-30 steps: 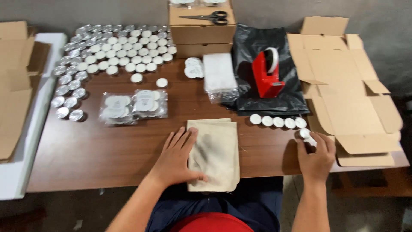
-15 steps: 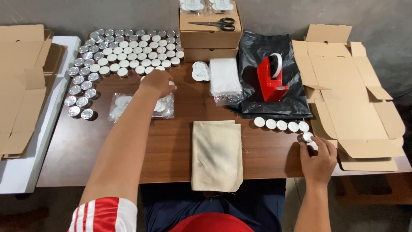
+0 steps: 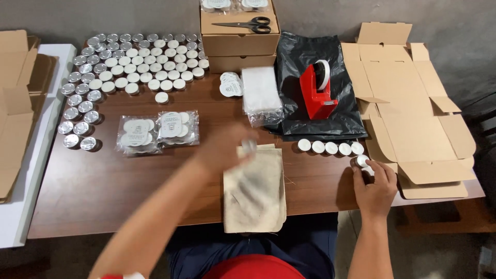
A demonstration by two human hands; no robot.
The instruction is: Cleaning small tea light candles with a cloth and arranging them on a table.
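Observation:
My left hand (image 3: 227, 150) is blurred in motion above the top of a beige cloth pouch (image 3: 256, 194) that lies flat at the table's near edge. Its fingers pinch a small white tealight candle (image 3: 249, 146). My right hand (image 3: 374, 182) rests at the near right of the table, its fingers curled around two tealights (image 3: 361, 160). A short row of several white tealights (image 3: 330, 148) lies just left of that hand.
Many silver-cupped tealights (image 3: 134, 62) fill the far left. Two clear packs of candles (image 3: 157, 132) lie mid-left. Stacked cardboard boxes with scissors (image 3: 240, 36), a pile of clear bags (image 3: 261, 93), a red tape dispenser (image 3: 318, 93) on black plastic and an unfolded carton (image 3: 413, 113) stand behind and to the right.
My left hand left the pouch, reached to a lone tealight beside the candle field, and has swung back over the pouch with it. My right hand has stayed put.

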